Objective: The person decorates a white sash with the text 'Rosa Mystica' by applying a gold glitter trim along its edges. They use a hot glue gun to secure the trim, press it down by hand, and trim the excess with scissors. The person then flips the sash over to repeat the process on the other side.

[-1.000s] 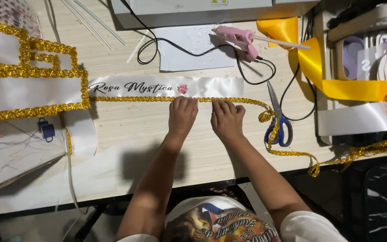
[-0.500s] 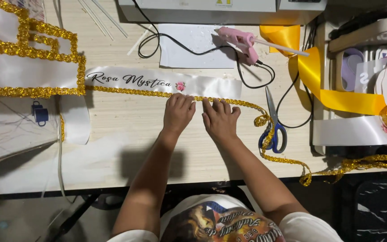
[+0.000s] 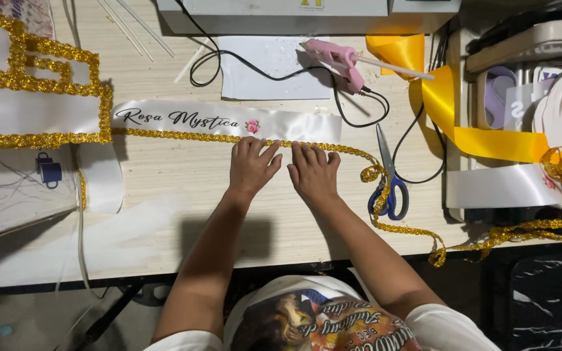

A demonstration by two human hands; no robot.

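A white satin sash [image 3: 294, 123] with black script and a small pink flower lies across the wooden table [image 3: 183, 175]. Gold glitter trim [image 3: 177, 135] runs along its lower edge and trails off to the right. My left hand [image 3: 252, 166] lies flat with its fingertips pressing on the trim. Beside it, my right hand [image 3: 313, 172] presses the trim the same way. Both hands are palm down with fingers spread, gripping nothing.
A pink glue gun [image 3: 339, 60] with a black cord rests on white paper [image 3: 268, 65] behind the sash. Blue-handled scissors [image 3: 388, 179] lie right of my hands. Yellow ribbon [image 3: 476, 123] drapes at right; a gold-trimmed white sash [image 3: 27, 110] lies at left.
My hands stay on the trim in nearly the same spot; the camera view has shifted slightly. Nothing was picked up or released.
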